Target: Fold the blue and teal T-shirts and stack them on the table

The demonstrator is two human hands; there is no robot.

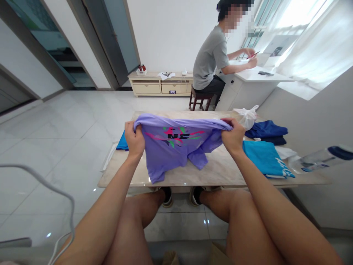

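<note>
A purple T-shirt with a pink, green and black print hangs stretched between my two hands over the marble-topped table. My left hand is closed on one end of its bunched upper edge. At the opposite end, my right hand grips the same edge. The shirt's lower part droops toward the tabletop, with a sleeve-like flap hanging at the near left. Whether the cloth rests on the table I cannot tell. Blue cloth lies just behind my left hand, partly hidden by it.
Right of my right arm lie a folded bright-blue shirt, dark-blue clothes, a white plastic bag and a clear bottle. A person in grey sits at a white desk beyond. A grey cable curves at the left.
</note>
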